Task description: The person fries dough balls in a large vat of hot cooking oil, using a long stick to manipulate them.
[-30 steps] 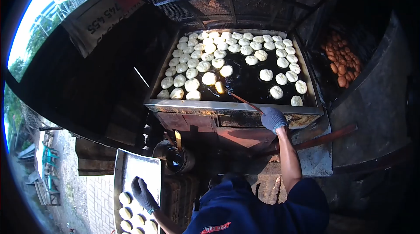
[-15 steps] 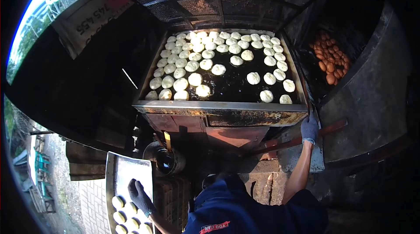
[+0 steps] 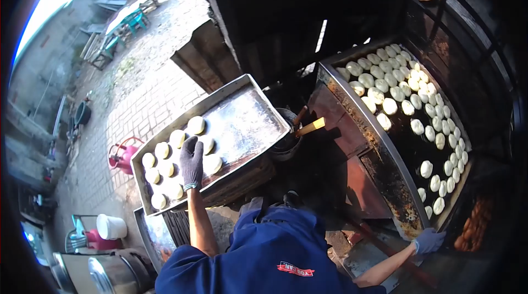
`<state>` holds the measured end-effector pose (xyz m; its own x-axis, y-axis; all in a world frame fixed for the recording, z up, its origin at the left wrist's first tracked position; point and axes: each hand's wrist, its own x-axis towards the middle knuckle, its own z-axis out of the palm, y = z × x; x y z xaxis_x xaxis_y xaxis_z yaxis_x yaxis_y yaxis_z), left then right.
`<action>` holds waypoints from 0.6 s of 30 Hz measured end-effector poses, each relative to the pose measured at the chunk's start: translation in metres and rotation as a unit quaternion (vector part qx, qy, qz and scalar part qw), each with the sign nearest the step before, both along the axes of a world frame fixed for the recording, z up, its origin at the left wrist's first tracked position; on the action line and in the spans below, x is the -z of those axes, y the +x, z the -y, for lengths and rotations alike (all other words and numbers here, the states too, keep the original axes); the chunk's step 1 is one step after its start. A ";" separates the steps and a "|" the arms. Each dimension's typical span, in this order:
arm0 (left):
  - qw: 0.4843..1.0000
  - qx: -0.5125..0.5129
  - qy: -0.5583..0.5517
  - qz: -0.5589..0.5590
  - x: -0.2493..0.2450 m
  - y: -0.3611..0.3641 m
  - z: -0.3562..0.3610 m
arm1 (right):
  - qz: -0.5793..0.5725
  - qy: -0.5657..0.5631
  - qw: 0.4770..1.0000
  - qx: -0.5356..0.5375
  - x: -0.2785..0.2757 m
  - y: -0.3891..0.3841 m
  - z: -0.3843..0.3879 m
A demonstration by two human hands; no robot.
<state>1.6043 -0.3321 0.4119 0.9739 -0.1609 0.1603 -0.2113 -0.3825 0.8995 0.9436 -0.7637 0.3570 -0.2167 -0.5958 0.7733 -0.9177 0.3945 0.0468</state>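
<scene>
My left hand (image 3: 192, 163), in a dark knitted glove, reaches over a metal tray (image 3: 242, 111) with its fingers a little apart. Pale round dough pieces (image 3: 177, 139) lie in the tray's left part; the hand is among them and seems to hold none. At the near corner of a big frying pan (image 3: 379, 134), my right hand (image 3: 429, 240), also gloved, looks closed round a thin dark rod that barely shows against the shadow. Many pale dough rounds (image 3: 389, 106) float in the pan's dark oil, crowded toward the far side.
A dark bucket (image 3: 285, 150) with a yellow-handled tool (image 3: 311, 127) stands between tray and pan. Browned pieces (image 3: 474, 225) lie beyond my right hand. On the left are a pink gas cylinder (image 3: 125, 157), a white bucket (image 3: 111, 227) and a metal pot (image 3: 113, 275).
My view has swung left, toward the tray. My left hand has moved from the bare part of the tray to the dough pieces. The right hand stays by the pan's corner.
</scene>
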 end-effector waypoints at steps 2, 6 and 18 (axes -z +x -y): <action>0.992 -0.117 0.041 -0.010 0.035 0.035 -0.053 | 0.160 0.003 0.968 -0.195 -0.018 0.130 -0.019; 0.987 -0.113 0.096 -0.065 0.100 0.106 -0.109 | 0.290 0.188 0.711 -0.612 -0.041 0.399 -0.100; 0.903 0.191 0.221 -0.317 0.116 0.149 -0.050 | 0.021 0.753 0.305 -0.583 0.075 0.700 -0.361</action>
<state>1.7531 -0.2816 0.2954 0.7081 -0.4156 -0.5709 0.1000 -0.7413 0.6637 1.6438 -0.4031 0.2825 0.8302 0.0398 -0.5560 -0.4054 -0.6416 -0.6512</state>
